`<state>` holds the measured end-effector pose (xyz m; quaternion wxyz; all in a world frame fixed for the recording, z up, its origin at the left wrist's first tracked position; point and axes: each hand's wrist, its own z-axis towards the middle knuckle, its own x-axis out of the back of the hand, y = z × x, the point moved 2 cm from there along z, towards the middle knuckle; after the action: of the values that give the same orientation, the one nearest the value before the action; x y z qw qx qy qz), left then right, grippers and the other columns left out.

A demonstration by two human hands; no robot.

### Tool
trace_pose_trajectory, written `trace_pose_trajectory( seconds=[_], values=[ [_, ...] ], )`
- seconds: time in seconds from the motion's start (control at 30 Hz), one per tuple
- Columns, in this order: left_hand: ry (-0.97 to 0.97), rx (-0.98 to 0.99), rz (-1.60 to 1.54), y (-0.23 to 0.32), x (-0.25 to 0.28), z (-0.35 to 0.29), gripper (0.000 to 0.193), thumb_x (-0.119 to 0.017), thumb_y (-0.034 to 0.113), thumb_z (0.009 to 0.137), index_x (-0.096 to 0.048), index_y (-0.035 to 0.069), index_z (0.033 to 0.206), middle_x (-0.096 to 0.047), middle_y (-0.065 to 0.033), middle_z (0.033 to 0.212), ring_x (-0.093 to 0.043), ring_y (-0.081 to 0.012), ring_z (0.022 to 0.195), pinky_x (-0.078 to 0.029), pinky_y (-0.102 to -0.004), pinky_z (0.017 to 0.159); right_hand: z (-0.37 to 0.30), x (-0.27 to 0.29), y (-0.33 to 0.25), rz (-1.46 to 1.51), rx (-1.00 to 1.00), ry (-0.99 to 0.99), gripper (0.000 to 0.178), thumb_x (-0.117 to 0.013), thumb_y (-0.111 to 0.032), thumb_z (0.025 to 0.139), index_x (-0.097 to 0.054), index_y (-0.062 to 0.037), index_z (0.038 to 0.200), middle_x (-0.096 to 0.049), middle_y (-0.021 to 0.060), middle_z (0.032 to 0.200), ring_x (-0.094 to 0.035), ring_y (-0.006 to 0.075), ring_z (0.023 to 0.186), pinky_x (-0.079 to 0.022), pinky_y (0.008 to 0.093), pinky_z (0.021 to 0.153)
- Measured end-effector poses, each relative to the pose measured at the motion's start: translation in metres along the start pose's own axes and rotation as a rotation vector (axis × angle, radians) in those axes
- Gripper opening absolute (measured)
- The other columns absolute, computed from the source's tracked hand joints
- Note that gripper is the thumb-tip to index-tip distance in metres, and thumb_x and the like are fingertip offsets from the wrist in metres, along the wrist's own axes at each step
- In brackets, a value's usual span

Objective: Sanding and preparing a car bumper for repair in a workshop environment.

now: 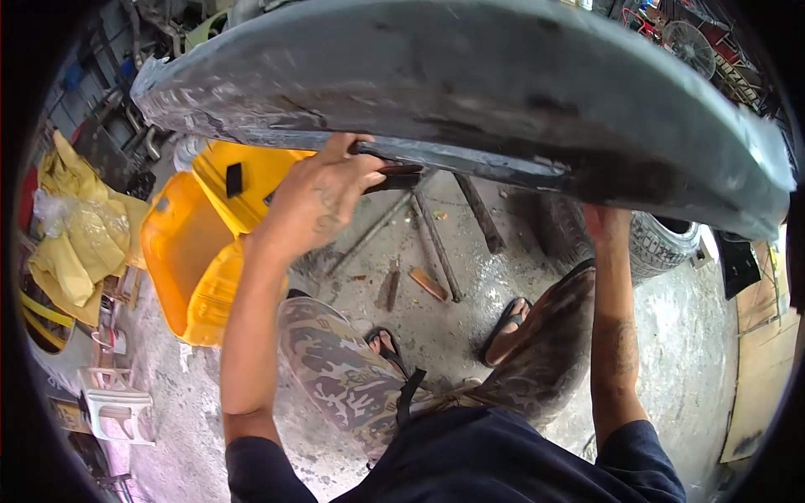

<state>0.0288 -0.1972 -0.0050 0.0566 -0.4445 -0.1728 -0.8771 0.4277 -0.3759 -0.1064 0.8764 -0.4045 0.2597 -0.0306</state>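
Observation:
A large dark grey car bumper (470, 92) with pale scuffed patches spans the upper view, propped above the floor. Its lower edge carries a long whitish, sanded-looking strip. My left hand (323, 197) is at this edge, left of the middle, with fingers bent and closed. Something dark shows between thumb and index finger, too small to name. My right hand (610, 222) reaches up under the bumper's right part; its fingers are hidden behind the panel. Beneath the bumper stand thin metal legs (434, 239) of a support, with a dark flat piece at their top.
Yellow plastic body panels (180, 251) lie at my left, beside a crumpled yellow sheet (75, 226) and a white plastic stool (120, 415). Tyres (658, 247) lie at the right. A brownish block (428, 284) lies on the concrete floor before my sandalled feet. A fan (689, 49) stands far right.

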Motion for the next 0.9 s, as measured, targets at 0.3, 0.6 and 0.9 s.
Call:
trace_pose_trajectory(
  seconds=[0.3, 0.6, 0.9],
  values=[
    [-0.188, 0.074, 0.009, 0.012, 0.132, 0.051, 0.024, -0.067, 0.018, 0.088, -0.068, -0.003, 0.098, -0.057, -0.0116, 0.116, -0.059, -0.0246, 0.103, -0.045, -0.0326, 0.092, 0.036, -0.131, -0.071, 0.081, 0.289, 0.078, 0.056, -0.058, -0.041, 0.098, -0.043, -0.0079, 0.14, -0.048, 0.0055, 0.139, -0.044, 0.0224, 0.13, -0.04, 0.0465, 0.106],
    [-0.404, 0.107, -0.01, 0.015, 0.203, 0.065, 0.029, -0.067, 0.025, 0.088, -0.069, -0.003, 0.096, -0.057, -0.009, 0.113, -0.059, -0.0173, 0.09, -0.048, -0.0292, 0.074, 0.01, -0.2, -0.092, 0.083, 0.171, 0.257, 0.059, -0.067, -0.045, 0.091, -0.048, -0.0059, 0.13, -0.056, 0.0064, 0.122, -0.055, 0.0197, 0.11, -0.051, 0.0416, 0.091],
    [-0.165, 0.111, -0.116, -0.031, 0.262, 0.04, 0.017, -0.071, 0.016, 0.083, -0.066, 0.0, 0.086, -0.057, -0.0147, 0.113, -0.054, -0.022, 0.108, -0.04, -0.0323, 0.091, 0.009, -0.282, -0.139, -0.193, 0.235, 0.253, 0.077, -0.073, -0.051, 0.083, -0.043, 0.0012, 0.131, -0.054, 0.0105, 0.127, -0.052, 0.02, 0.116, -0.043, 0.0352, 0.096]
  ],
)
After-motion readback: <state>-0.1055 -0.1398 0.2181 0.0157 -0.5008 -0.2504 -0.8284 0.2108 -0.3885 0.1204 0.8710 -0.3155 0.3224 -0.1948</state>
